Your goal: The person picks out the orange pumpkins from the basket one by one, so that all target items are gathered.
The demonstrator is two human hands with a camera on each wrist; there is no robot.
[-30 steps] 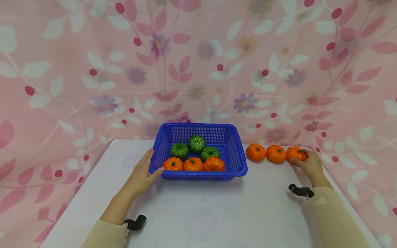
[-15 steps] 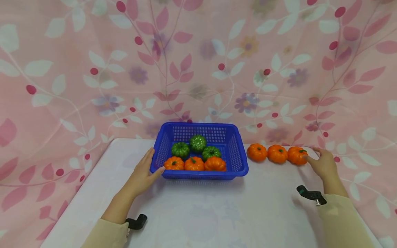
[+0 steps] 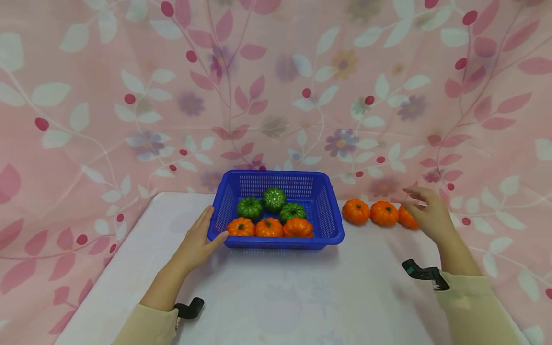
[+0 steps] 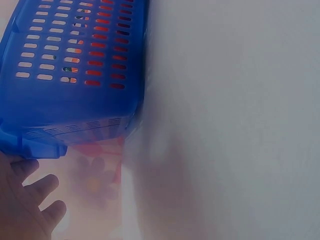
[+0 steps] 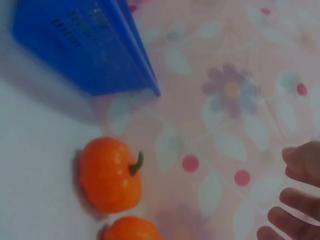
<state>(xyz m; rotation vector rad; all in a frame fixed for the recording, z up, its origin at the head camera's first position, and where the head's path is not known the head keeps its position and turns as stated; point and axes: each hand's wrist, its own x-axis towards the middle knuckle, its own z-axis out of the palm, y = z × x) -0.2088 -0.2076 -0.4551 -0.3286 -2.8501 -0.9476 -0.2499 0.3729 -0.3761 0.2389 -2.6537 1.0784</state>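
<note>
A blue plastic basket [image 3: 276, 242] stands at the back middle of the table, holding three green pumpkins [image 3: 273, 199] behind three orange pumpkins [image 3: 269, 227]. My left hand [image 3: 198, 242] rests against the basket's left end, fingers along its side and thumb at the front rim. To the right of the basket, three more orange pumpkins [image 3: 356, 212] sit in a row. Over the rightmost pumpkin [image 3: 407, 218] hovers my right hand [image 3: 431, 215], partly hiding it. Its fingers are bent loosely with nothing between them, also in the right wrist view, where the hand [image 5: 300, 200] is apart from the pumpkins.
A white cloth covers the table [image 3: 276, 297]. Close behind the basket and the pumpkin row hangs a pink floral curtain [image 3: 276, 96], which also runs down both sides. Each wrist wears a black camera mount [image 3: 189, 309].
My right hand let go of the rightmost orange pumpkin, drew off to the right, then lifted and came back left above it. The left hand and the basket have stayed put.
</note>
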